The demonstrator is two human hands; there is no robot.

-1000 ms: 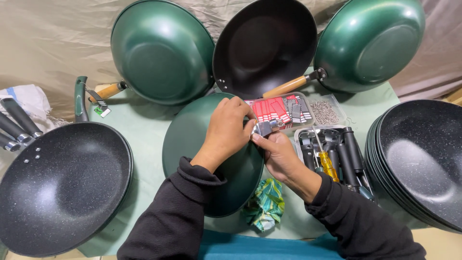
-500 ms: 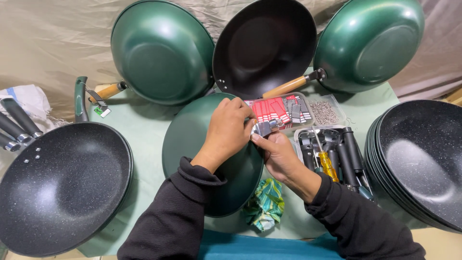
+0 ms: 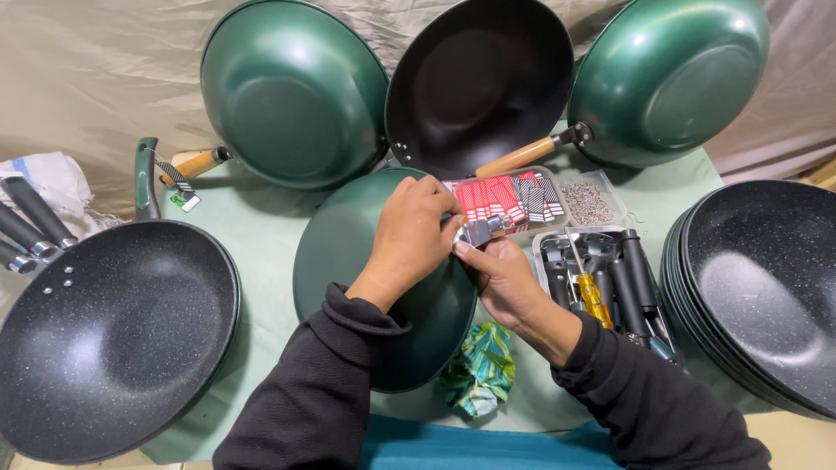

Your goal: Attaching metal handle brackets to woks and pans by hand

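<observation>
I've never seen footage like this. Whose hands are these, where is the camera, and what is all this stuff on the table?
There is no machine here: a person works with two bare hands, and the single camera sits on their head, looking down. The left hand and right hand meet at the rim of an upturned green pan, both pinching a small metal fitting. On the green table lie a black speckled pan, a stack of black pans, a tray of handles with a yellow screwdriver, a tray of red tags, a tray of screws and a cloth. Three more pans lean against the backdrop.
</observation>
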